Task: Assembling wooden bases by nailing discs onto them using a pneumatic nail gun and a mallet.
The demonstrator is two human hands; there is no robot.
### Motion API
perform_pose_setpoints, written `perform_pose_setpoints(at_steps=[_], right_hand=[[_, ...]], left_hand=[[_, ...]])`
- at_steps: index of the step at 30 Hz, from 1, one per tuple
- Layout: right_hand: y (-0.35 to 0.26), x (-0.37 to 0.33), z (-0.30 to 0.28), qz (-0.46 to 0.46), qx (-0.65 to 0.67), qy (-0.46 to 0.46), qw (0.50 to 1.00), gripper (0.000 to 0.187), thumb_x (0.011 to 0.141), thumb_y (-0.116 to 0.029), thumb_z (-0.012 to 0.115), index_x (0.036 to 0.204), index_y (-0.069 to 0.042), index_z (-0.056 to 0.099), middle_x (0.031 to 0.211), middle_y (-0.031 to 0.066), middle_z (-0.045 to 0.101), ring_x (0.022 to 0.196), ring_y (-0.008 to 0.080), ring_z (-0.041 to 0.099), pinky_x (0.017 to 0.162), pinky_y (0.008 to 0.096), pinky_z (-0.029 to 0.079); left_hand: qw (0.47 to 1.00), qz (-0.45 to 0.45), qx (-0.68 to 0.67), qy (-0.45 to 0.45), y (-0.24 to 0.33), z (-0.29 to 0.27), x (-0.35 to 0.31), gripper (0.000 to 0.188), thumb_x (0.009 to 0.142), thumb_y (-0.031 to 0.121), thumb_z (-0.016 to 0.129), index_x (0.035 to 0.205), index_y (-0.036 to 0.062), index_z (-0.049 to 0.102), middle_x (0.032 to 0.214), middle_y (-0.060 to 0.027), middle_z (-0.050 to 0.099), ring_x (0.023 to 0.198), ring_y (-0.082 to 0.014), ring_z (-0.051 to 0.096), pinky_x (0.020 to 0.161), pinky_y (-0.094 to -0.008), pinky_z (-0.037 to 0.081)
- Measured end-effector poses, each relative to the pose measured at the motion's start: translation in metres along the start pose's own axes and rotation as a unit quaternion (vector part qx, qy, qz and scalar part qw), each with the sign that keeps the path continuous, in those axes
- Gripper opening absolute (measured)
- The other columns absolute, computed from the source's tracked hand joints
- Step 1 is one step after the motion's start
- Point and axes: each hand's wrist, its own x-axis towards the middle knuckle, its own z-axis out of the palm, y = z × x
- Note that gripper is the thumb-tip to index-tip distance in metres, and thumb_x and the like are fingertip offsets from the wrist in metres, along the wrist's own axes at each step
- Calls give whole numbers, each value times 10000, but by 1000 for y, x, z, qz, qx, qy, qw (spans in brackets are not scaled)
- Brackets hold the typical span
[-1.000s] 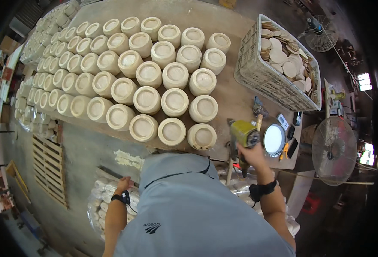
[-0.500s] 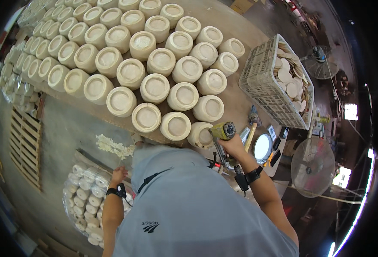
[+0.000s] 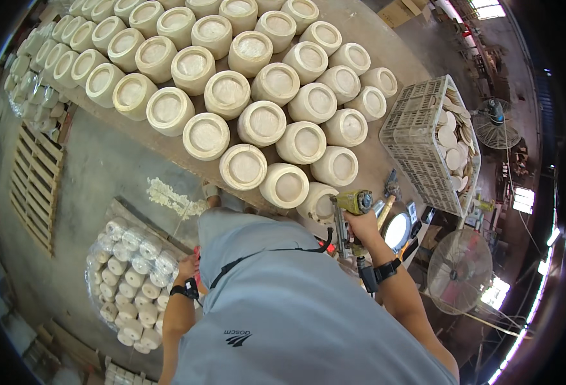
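The right hand (image 3: 362, 226) grips a yellow-green power tool (image 3: 358, 202) beside the nearest wooden pot (image 3: 317, 205), apparently lining it up, which calls for steady aim, while the left hand's (image 3: 187, 266) finger state cannot be told.

A yellow-green nail gun (image 3: 357, 202) is gripped in the right hand (image 3: 363, 226) near a pale, round, recessed-topped pot (image 3: 315, 205).

Yellow-green handheld tool (image 3: 357, 202), cream pots (image 3: 244, 168) (some faintly mottled), blue-grey shirt (image 3: 295, 301), off-white latticed crate (image 3: 413, 126)
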Motion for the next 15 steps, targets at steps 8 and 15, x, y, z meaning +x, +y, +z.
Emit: perform_pose_setpoints(at_steps=[8,15], right_hand=[[8,-1,-2,26,10,-30,999,279,853,-183,751,1050,11,710,622,65,639,435,160,581,441,346,452],[10,-48,-13,-160,-72,-38,984,399,865,-141,755,1230,-3,673,1138,132,740,1039,254,710,914,367,542]], left_hand=[[984,6,168,-55,31,-21,18,312,1015,367,551,1179,118,641,976,-63,707,833,-184,665,720,-370,534],[981,-40,-166,90,71,-37,24,347,1003,337,638,1197,49,621,909,-87,704,749,-172,654,655,-320,525]])
